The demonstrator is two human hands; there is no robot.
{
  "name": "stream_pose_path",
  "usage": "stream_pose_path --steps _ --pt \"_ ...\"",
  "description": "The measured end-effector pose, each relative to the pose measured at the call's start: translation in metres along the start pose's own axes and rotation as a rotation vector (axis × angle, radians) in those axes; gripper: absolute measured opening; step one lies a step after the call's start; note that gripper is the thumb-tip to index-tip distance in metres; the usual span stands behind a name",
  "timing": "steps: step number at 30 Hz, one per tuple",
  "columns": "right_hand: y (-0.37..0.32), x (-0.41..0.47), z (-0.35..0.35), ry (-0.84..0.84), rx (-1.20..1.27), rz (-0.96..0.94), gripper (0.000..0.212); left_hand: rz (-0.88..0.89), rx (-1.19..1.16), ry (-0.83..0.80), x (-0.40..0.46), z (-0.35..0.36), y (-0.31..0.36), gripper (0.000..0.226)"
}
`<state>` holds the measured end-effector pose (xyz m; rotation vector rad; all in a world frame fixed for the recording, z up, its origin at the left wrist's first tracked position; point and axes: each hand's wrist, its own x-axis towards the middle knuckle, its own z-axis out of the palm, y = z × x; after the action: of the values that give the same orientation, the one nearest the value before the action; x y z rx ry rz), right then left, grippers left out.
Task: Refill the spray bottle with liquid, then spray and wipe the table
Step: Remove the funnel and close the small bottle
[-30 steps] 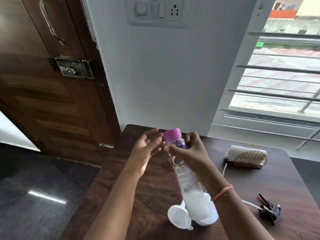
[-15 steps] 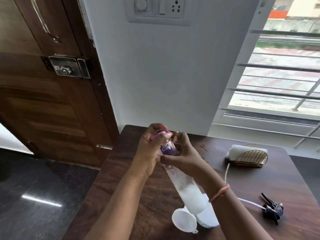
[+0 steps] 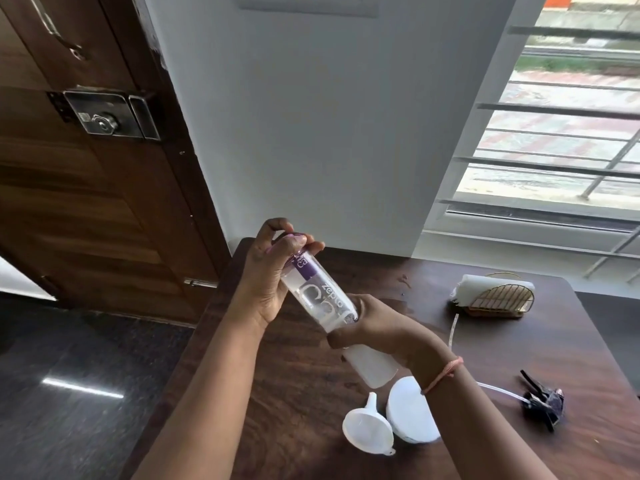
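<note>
Since the earlier frame, the right hand [image 3: 381, 332] has slid from the neck of the clear plastic refill bottle with purple label [image 3: 320, 299] down to its lower half, the left hand [image 3: 273, 271] has closed over the purple screw cap [image 3: 294, 237], and the bottle has tilted further, cap up and to the left. Beneath the work lies the dark wood-grain tabletop [image 3: 294, 393], the largest item in view; the bottle is held above it, clear of the surface. On the tabletop near the right forearm stands a white round spray bottle body [image 3: 410, 415], partly hidden by the wrist, with a white plastic funnel [image 3: 367, 433] lying on its side and touching it. Well to the right rests the black trigger spray head with its clear dip tube [image 3: 543, 405], detached from the body. At the far right a folded white cloth in a gold wire holder [image 3: 498, 297] waits for the wiping step. Left grip: fingers wrapped closed on the cap, apparently to unscrew it. Right grip: closed around the bottle wall, opposing the twist. Handling judgement: the bottle looks thin-walled and light, with milky liquid collected at its low end, so weight sits under the right hand. Smooth plastic may slip; hard squeezing could buckle the wall and expel liquid once the cap is off. Hold the lower half firmly.
</note>
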<state>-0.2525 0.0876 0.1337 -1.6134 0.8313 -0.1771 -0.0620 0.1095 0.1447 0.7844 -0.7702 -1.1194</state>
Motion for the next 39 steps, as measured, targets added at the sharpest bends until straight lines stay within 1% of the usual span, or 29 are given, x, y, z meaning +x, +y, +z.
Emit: stream_pose_path --steps 1,2,3,4,5,6,7,9,11,12,14,16,19,21,25,29,34,39 --pt "0.002 0.002 0.001 -0.019 0.079 0.005 0.045 -0.039 -0.013 -0.030 0.000 -0.002 -0.002 0.042" --pt "0.005 0.006 0.003 0.005 0.148 0.010 0.042 -0.096 0.003 -0.072 0.000 -0.003 -0.005 0.057" --pt "0.008 0.012 0.005 0.072 0.191 0.011 0.040 -0.170 0.055 -0.133 -0.001 -0.004 -0.011 0.071" --pt "0.011 0.018 0.007 0.161 0.192 0.010 0.039 -0.259 0.122 -0.190 -0.004 -0.004 -0.018 0.076" --pt "0.014 0.024 0.008 0.221 0.169 0.004 0.041 -0.343 0.183 -0.235 -0.008 -0.005 -0.028 0.072" --pt "0.018 0.029 0.008 0.235 0.135 -0.008 0.046 -0.405 0.216 -0.255 -0.011 -0.006 -0.037 0.064" --pt "0.022 0.033 0.007 0.215 0.101 -0.009 0.053 -0.429 0.228 -0.245 -0.011 -0.008 -0.046 0.056" --pt "0.032 0.037 0.002 0.188 -0.009 0.026 0.069 -0.379 0.288 -0.148 -0.004 -0.012 -0.059 0.049" --pt "0.045 0.040 -0.006 0.282 -0.170 0.082 0.087 -0.274 0.413 0.042 0.012 -0.020 -0.069 0.052" --pt "0.051 0.040 -0.011 0.341 -0.188 0.114 0.090 -0.221 0.464 0.128 0.023 -0.025 -0.073 0.057" --pt "0.059 0.041 -0.020 0.423 -0.115 0.159 0.083 -0.132 0.546 0.235 0.045 -0.037 -0.087 0.067" --pt "0.067 0.039 -0.027 0.457 -0.081 0.175 0.072 -0.073 0.600 0.284 0.065 -0.050 -0.101 0.066" --pt "0.078 0.040 -0.034 0.500 -0.088 0.177 0.059 -0.070 0.632 0.317 0.096 -0.066 -0.125 0.061" --pt "0.084 0.041 -0.035 0.525 -0.077 0.174 0.052 -0.080 0.685 0.336 0.110 -0.073 -0.141 0.061" --pt "0.096 0.044 -0.036 0.550 -0.026 0.175 0.041 -0.093 0.792 0.260 0.125 -0.081 -0.164 0.067" --pt "0.105 0.045 -0.038 0.599 -0.007 0.177 0.034 -0.089 0.804 0.228 0.131 -0.087 -0.169 0.066" --pt "0.109 0.044 -0.041 0.587 -0.008 0.217 0.029 -0.083 0.802 0.197 0.129 -0.092 -0.173 0.053" --pt "0.108 0.041 -0.042 0.604 -0.040 0.215 0.020 -0.157 0.787 0.184 0.128 -0.096 -0.174 0.058"
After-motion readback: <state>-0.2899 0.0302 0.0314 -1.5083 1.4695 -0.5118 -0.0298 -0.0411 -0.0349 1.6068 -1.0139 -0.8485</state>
